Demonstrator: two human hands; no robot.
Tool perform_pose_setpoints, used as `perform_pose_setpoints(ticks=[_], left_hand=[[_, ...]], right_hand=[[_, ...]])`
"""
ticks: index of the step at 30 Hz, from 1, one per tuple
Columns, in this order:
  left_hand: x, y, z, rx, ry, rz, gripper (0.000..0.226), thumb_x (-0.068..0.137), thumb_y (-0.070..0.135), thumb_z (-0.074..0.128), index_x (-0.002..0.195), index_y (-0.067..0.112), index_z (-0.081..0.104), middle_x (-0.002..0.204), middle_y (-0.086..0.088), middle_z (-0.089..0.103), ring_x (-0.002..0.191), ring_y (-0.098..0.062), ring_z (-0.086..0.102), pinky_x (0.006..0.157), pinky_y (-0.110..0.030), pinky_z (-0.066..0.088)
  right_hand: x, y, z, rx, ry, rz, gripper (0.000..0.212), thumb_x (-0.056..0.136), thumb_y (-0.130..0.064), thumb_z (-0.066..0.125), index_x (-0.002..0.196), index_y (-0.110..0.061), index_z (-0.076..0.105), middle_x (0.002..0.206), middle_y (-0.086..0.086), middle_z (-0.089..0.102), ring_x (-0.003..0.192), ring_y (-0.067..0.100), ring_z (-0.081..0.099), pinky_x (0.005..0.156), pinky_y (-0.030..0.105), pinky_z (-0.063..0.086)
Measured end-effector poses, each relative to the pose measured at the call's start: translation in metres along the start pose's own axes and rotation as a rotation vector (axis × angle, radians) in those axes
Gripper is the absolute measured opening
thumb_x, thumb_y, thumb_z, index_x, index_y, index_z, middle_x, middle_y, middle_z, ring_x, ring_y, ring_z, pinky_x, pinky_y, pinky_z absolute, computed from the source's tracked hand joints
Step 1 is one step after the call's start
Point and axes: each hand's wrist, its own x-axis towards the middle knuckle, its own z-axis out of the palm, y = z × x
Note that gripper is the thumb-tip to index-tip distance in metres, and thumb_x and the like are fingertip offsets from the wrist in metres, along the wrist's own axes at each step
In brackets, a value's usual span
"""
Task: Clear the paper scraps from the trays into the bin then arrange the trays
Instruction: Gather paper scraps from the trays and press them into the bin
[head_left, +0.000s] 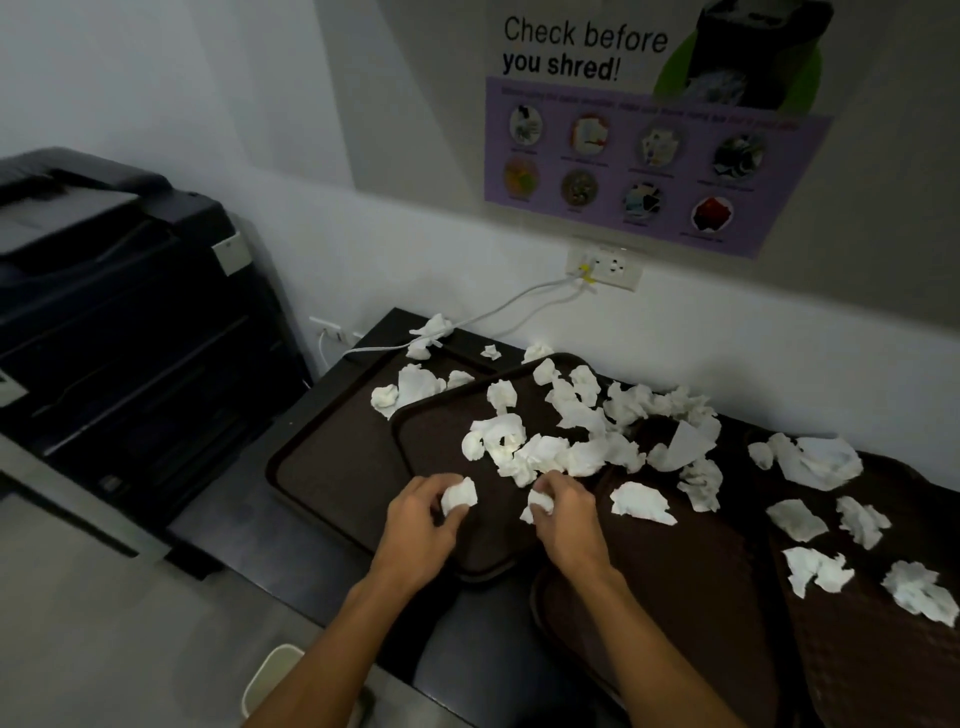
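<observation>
My left hand (421, 514) grips one scrap (459, 496), my right hand (567, 517) pinches a second scrap (539, 503), both above the near edge of one tray (431, 452). Four overlapping trays (675, 597), some twenty loose scraps (644, 503); bin (272, 675) below left.

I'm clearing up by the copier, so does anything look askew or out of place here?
Yes. The middle tray lies crooked, overlapping the left tray. Some paper scraps sit off the trays on the black table by the wall, one clump at the white cable.
</observation>
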Motion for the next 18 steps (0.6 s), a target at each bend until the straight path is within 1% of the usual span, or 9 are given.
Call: perform_pose_setpoints(ticks=[2, 4, 7, 8, 10, 11, 13, 18], left_hand=[[-0.003, -0.003, -0.004, -0.011, 0.009, -0.009, 0.029, 0.087, 0.025, 0.079, 0.115, 0.027, 0.072, 0.104, 0.015, 0.061, 0.087, -0.002, 0.061, 0.075, -0.008, 0.047], [-0.007, -0.006, -0.009, -0.028, 0.025, -0.014, 0.027, 0.087, 0.025, 0.079, 0.114, 0.025, 0.073, 0.106, 0.015, 0.062, 0.089, 0.000, 0.061, 0.075, -0.007, 0.046], [-0.015, -0.014, -0.025, -0.054, 0.052, -0.030, 0.027, 0.088, 0.026, 0.079, 0.114, 0.026, 0.072, 0.104, 0.015, 0.064, 0.086, -0.001, 0.063, 0.076, -0.010, 0.049], [-0.019, -0.019, -0.031, -0.069, 0.060, -0.034, 0.027, 0.088, 0.027, 0.078, 0.115, 0.026, 0.072, 0.104, 0.014, 0.064, 0.085, -0.002, 0.064, 0.078, -0.014, 0.052], [-0.028, -0.030, -0.047, -0.092, 0.080, -0.036, 0.030, 0.089, 0.027, 0.077, 0.119, 0.027, 0.070, 0.105, 0.014, 0.064, 0.087, -0.004, 0.066, 0.082, -0.024, 0.057], [-0.033, -0.037, -0.055, -0.098, 0.096, -0.032, 0.032, 0.090, 0.025, 0.076, 0.122, 0.027, 0.070, 0.107, 0.014, 0.065, 0.089, -0.004, 0.066, 0.083, -0.026, 0.057], [-0.045, -0.051, -0.073, -0.110, 0.124, -0.026, 0.036, 0.091, 0.023, 0.075, 0.126, 0.027, 0.069, 0.110, 0.014, 0.065, 0.092, -0.003, 0.066, 0.084, -0.024, 0.057], [-0.080, -0.095, -0.127, -0.117, 0.158, -0.075, 0.028, 0.092, 0.023, 0.075, 0.119, 0.029, 0.073, 0.109, 0.015, 0.066, 0.089, -0.002, 0.066, 0.082, -0.023, 0.057]], right_hand=[[-0.009, -0.011, 0.000, 0.101, 0.043, 0.016, 0.024, 0.088, -0.005, 0.075, 0.102, -0.022, 0.065, 0.104, -0.004, 0.064, 0.096, 0.007, 0.061, 0.080, 0.010, 0.048], [-0.019, -0.027, 0.002, 0.186, 0.066, 0.012, 0.024, 0.087, -0.006, 0.077, 0.097, -0.024, 0.066, 0.097, -0.008, 0.067, 0.089, 0.000, 0.063, 0.074, 0.005, 0.046], [-0.033, -0.053, 0.014, 0.303, 0.057, -0.002, 0.023, 0.086, -0.008, 0.079, 0.098, -0.026, 0.071, 0.094, -0.014, 0.070, 0.084, 0.001, 0.067, 0.075, 0.011, 0.051], [-0.037, -0.063, 0.019, 0.326, 0.053, -0.010, 0.022, 0.086, -0.009, 0.079, 0.099, -0.026, 0.072, 0.094, -0.014, 0.071, 0.083, 0.002, 0.067, 0.076, 0.014, 0.053], [-0.047, -0.081, 0.033, 0.344, 0.049, -0.039, 0.021, 0.087, -0.010, 0.079, 0.102, -0.024, 0.074, 0.094, -0.015, 0.072, 0.085, 0.003, 0.067, 0.078, 0.015, 0.053], [-0.051, -0.091, 0.040, 0.346, 0.043, -0.050, 0.021, 0.087, -0.012, 0.079, 0.104, -0.024, 0.075, 0.095, -0.015, 0.072, 0.086, 0.002, 0.067, 0.080, 0.015, 0.053], [-0.061, -0.110, 0.055, 0.357, 0.027, -0.059, 0.021, 0.088, -0.014, 0.079, 0.106, -0.025, 0.075, 0.098, -0.015, 0.072, 0.089, 0.002, 0.068, 0.081, 0.016, 0.054], [-0.096, -0.159, 0.100, 0.376, -0.038, -0.069, 0.023, 0.090, -0.016, 0.077, 0.110, -0.026, 0.075, 0.107, -0.012, 0.071, 0.097, 0.000, 0.068, 0.087, 0.021, 0.057]])
